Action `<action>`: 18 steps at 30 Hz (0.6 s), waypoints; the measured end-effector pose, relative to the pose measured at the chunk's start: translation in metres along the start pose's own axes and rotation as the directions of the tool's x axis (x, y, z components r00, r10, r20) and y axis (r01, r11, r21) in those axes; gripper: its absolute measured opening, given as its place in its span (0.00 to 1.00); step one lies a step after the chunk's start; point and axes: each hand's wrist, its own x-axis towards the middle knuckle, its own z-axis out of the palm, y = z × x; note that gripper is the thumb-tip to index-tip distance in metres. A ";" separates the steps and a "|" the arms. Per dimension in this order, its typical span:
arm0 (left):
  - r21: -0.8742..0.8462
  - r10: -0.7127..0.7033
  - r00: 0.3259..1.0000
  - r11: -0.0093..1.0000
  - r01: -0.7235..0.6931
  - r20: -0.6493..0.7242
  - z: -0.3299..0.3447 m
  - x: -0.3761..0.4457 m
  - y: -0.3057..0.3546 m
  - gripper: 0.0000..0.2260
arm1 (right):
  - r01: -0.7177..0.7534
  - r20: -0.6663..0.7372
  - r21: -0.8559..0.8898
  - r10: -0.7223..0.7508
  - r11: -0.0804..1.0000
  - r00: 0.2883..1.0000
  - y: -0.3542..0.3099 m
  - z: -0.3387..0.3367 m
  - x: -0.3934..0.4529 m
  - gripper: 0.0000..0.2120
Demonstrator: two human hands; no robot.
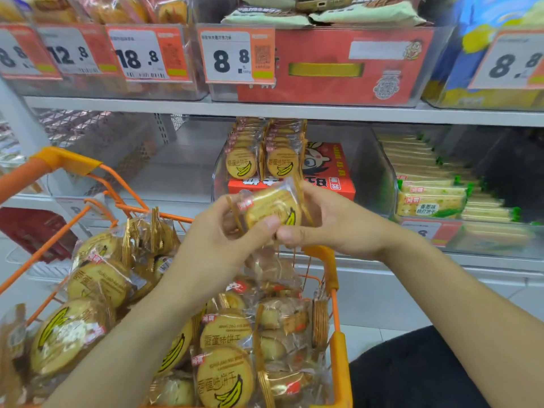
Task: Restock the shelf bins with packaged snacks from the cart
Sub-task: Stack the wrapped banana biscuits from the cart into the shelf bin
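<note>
Room: a shop aisle was seen, with a white metal shelf [294,108] above the orange cart [338,348] and pale floor tiles to the cart's right.
Upper level: clear bins fronted with orange price tags [235,55] were set in a row well above the cart; a red carton [338,66] filled the bin directly over it.
Target bin: a clear shelf bin [374,172] stood just beyond the cart's far rim, with two upright rows of banana biscuit packs [265,154] kept in its left part and a red box [329,169] behind and beside them.
Neighbour bin: green-trimmed cracker packs [432,201] were stacked in the bin to the right of the cart's far corner.
Edges: the cart's far rim was close to the lower shelf front, below the target bin; a gap was left open between that rim and the bin's mouth.
Cart load: many loose biscuit packs [223,375] were heaped inside the cart.
Held pack [273,207]: one wrapped biscuit was held tilted above the cart's far rim, in front of the target bin.
Left hand [217,231]: the pack's left end was pinched, thumb across its front.
Right hand [326,222]: the pack's right end was gripped, fingers curled behind the wrapper, thumb tip touching the left thumb.
</note>
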 end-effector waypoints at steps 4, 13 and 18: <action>0.013 0.101 0.993 0.995 -0.100 -0.069 0.019 0.030 -0.002 0.17 | 0.025 -0.193 0.215 0.018 0.976 0.981 0.007 -0.011 0.003 0.24; 0.668 0.281 0.959 0.709 -0.225 0.024 0.057 0.099 -0.037 0.31 | 0.041 -0.589 0.217 0.097 0.975 0.802 0.043 -0.062 0.026 0.15; 0.896 0.017 0.980 0.401 -0.190 0.200 0.056 0.110 -0.070 0.31 | -0.044 -0.764 0.288 0.257 0.957 0.592 0.066 -0.111 0.085 0.14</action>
